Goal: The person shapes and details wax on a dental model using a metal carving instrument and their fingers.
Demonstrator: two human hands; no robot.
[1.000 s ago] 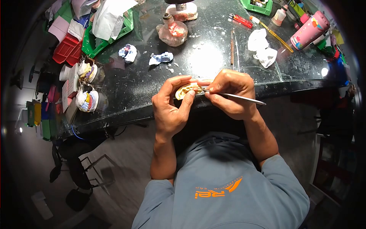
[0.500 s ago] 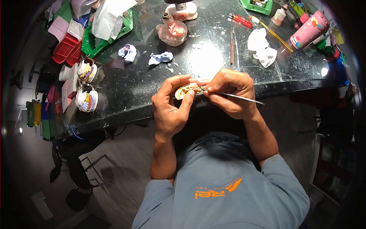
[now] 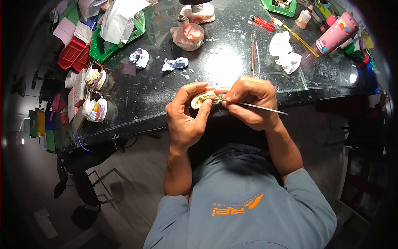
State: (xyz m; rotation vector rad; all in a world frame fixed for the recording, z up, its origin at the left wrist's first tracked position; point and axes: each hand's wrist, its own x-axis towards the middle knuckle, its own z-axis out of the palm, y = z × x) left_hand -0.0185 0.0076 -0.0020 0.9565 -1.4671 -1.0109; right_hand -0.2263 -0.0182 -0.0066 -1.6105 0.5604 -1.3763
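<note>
At the tabletop edge, the left hand is clasping a yellowish cast in bent fingers as, at its three o'clock, the right hand is pinching a slim tool, light, braced strokes seeming wisest.

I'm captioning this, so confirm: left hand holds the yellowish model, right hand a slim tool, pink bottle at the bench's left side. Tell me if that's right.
Not quite: the head view shows the pink bottle at the right side of the bench. The left hand does hold the yellowish model, and the right hand a slim tool.
</note>
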